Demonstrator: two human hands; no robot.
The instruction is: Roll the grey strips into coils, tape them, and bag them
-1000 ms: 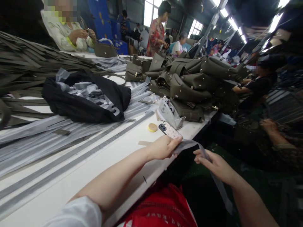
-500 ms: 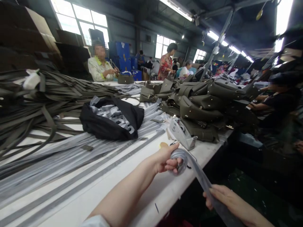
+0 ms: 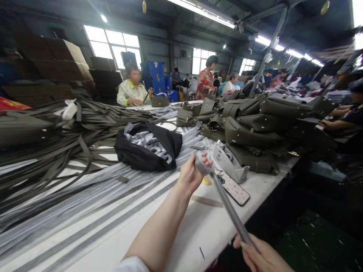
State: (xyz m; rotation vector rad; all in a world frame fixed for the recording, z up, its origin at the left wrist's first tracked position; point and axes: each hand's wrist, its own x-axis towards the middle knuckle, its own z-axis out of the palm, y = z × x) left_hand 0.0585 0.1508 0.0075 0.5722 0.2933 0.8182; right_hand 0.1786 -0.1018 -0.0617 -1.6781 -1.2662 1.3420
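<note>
My left hand [image 3: 189, 174] is closed around a small coil [image 3: 203, 163] of grey strap that looks wrapped in thin clear film. From the coil the strap [image 3: 228, 201] runs taut, down to the right. My right hand [image 3: 259, 254] grips it near the lower edge of the view. Just beyond the coil sit a grey tape dispenser [image 3: 229, 163] and a phone in a patterned case [image 3: 236, 192]. A black cloth bag [image 3: 133, 156], full of small grey wrapped rolls [image 3: 146, 140], stands left of my left hand.
Long film-covered straps [image 3: 93, 189] lie along the white table [image 3: 181, 241]. Dark olive straps [image 3: 93, 115] are heaped at the left, and olive handbags [image 3: 252, 130] are piled behind the dispenser. A person [image 3: 132, 90] sits across the table. The table's edge drops off at right.
The left hand with the coil has moved up and slightly left, uncovering the phone. My right hand has shifted a little down and left along the strap. The view has turned left.
</note>
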